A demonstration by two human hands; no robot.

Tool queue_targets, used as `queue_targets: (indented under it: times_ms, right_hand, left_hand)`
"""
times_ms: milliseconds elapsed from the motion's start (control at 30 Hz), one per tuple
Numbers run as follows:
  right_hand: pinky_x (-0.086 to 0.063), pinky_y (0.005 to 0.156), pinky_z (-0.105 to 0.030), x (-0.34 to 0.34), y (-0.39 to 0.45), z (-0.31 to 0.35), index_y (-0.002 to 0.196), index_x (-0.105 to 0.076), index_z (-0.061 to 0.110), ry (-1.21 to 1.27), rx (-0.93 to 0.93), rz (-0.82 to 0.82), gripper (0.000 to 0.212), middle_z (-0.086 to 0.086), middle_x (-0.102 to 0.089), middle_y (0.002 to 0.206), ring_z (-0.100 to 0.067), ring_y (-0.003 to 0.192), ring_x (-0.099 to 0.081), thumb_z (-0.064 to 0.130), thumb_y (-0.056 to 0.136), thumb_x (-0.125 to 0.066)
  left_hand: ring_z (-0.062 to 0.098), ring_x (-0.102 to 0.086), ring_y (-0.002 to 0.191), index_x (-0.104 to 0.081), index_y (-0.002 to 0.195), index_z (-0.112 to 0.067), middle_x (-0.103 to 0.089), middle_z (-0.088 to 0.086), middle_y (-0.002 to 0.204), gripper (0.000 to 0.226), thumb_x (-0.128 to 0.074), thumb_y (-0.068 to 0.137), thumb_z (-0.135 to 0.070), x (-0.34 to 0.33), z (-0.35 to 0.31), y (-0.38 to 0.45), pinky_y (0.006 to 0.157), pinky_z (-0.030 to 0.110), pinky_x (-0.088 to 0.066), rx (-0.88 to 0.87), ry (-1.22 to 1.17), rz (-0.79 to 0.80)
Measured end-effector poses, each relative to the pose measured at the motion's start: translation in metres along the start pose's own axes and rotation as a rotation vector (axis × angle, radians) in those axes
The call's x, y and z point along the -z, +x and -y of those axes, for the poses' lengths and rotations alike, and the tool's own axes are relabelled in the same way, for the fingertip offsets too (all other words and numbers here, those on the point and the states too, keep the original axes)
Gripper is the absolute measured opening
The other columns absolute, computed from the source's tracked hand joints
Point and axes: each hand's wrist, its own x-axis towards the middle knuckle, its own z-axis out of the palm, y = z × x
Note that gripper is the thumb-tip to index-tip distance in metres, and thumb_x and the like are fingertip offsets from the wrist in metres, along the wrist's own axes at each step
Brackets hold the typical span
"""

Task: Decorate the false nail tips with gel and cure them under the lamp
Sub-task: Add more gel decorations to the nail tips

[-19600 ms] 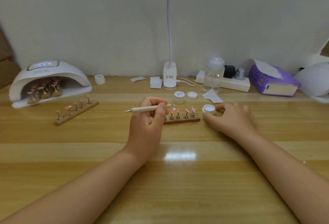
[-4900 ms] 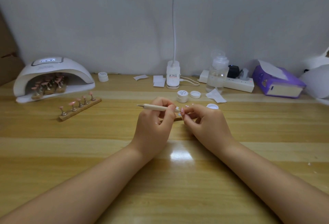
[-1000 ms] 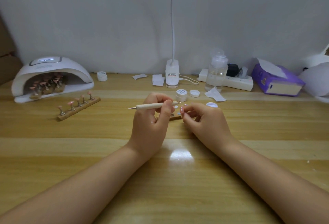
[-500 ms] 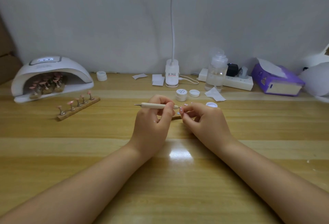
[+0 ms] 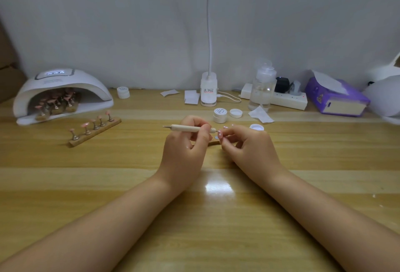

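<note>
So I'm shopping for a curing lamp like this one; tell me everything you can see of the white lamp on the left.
The curing lamp is a white, glossy, plastic-looking dome with a flat base, standing at the table's far left by the wall. A lit display glows on top. Its arched mouth faces the camera, holding wooden strips of pink nail tips on metal stands. Another strip lies just in front, apart. Neither hand touches it.
</note>
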Motion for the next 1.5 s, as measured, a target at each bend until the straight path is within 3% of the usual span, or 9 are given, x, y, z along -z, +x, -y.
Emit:
queue_targets:
  times_ms: [300, 500, 667, 733, 800, 1033, 1200, 1500]
  right_hand:
    - [-0.050, 0.063, -0.027, 0.0004, -0.0003, 0.0006, 0.087, -0.073, 0.025, 0.012, 0.009, 0.004, 0.008, 0.010, -0.069, 0.075, 0.004, 0.055, -0.053, 0.021, 0.083, -0.067]
    - [-0.049, 0.062, -0.025, 0.0002, -0.0004, 0.0006, 0.086, -0.072, 0.026, 0.007, 0.011, 0.002, 0.007, 0.012, -0.068, 0.074, 0.005, 0.055, -0.053, 0.021, 0.083, -0.067]
    - [-0.051, 0.064, -0.028, 0.0006, -0.0004, 0.0010, 0.087, -0.073, 0.024, 0.002, 0.007, 0.003, 0.007, 0.009, -0.070, 0.075, 0.004, 0.056, -0.054, 0.021, 0.083, -0.067]
    - [-0.050, 0.063, -0.027, 0.0010, -0.0006, 0.0009, 0.086, -0.073, 0.024, 0.001, 0.009, -0.001, 0.007, 0.010, -0.069, 0.075, 0.005, 0.054, -0.053, 0.020, 0.083, -0.067]
    - [-0.049, 0.063, -0.025, 0.0012, -0.0008, 0.0006, 0.085, -0.072, 0.023, 0.004, 0.007, -0.005, 0.007, 0.011, -0.069, 0.074, 0.007, 0.055, -0.053, 0.019, 0.083, -0.067]
    - [-0.049, 0.063, -0.026, 0.0004, 0.0005, -0.0007, 0.084, -0.072, 0.024, 0.019, -0.020, -0.016, 0.007, 0.011, -0.067, 0.071, 0.004, 0.055, -0.053, 0.019, 0.083, -0.068]
    - [-0.052, 0.067, -0.033, 0.0006, 0.0006, 0.0001, 0.085, -0.073, 0.022, 0.027, -0.030, -0.013, 0.007, 0.008, -0.070, 0.074, 0.000, 0.062, -0.058, 0.018, 0.083, -0.068]
    - [-0.052, 0.068, -0.034, 0.0010, 0.0010, 0.0021, 0.088, -0.073, 0.019, 0.020, -0.029, -0.003, 0.008, 0.006, -0.071, 0.076, -0.005, 0.067, -0.062, 0.018, 0.083, -0.067]
  left_hand:
    - [0.022, -0.062, 0.066, -0.057, 0.082, -0.022, -0.067, -0.009, 0.076, 0.012, -0.049, 0.089, -0.028, 0.0000, -0.0004, -0.0004, 0.064, 0.043, -0.048, -0.002, 0.002, -0.001]
    - [0.020, -0.063, 0.067, -0.058, 0.083, -0.022, -0.066, -0.007, 0.074, 0.012, -0.050, 0.089, -0.027, 0.0005, -0.0017, -0.0008, 0.065, 0.043, -0.049, 0.002, -0.004, 0.009]
    - [0.005, -0.063, 0.067, -0.058, 0.083, -0.019, -0.065, -0.008, 0.068, 0.011, -0.050, 0.089, -0.024, 0.0014, -0.0016, -0.0010, 0.061, 0.024, -0.051, -0.017, -0.035, -0.001]
    - [0.002, -0.063, 0.067, -0.056, 0.081, -0.024, -0.064, -0.007, 0.067, 0.011, -0.050, 0.090, -0.021, 0.0014, -0.0030, -0.0010, 0.060, 0.013, -0.046, -0.032, -0.065, -0.026]
    - [0.003, -0.062, 0.067, -0.055, 0.080, -0.030, -0.064, -0.005, 0.067, 0.016, -0.050, 0.090, -0.019, 0.0020, -0.0042, -0.0010, 0.061, 0.010, -0.045, -0.053, -0.082, -0.059]
    - [0.004, -0.063, 0.067, -0.054, 0.079, -0.029, -0.066, -0.007, 0.075, 0.016, -0.050, 0.090, -0.018, 0.0020, -0.0041, -0.0008, 0.060, 0.014, -0.046, -0.054, -0.089, -0.056]
    - [0.022, -0.063, 0.066, -0.056, 0.077, -0.027, -0.064, -0.002, 0.074, 0.013, -0.049, 0.088, -0.023, 0.0013, -0.0029, -0.0015, 0.062, 0.044, -0.048, -0.012, -0.037, -0.009]
    - [0.025, -0.063, 0.067, -0.058, 0.078, -0.023, -0.063, 0.005, 0.068, 0.013, -0.050, 0.088, -0.024, 0.0010, -0.0014, -0.0011, 0.064, 0.049, -0.050, 0.004, -0.024, 0.016]
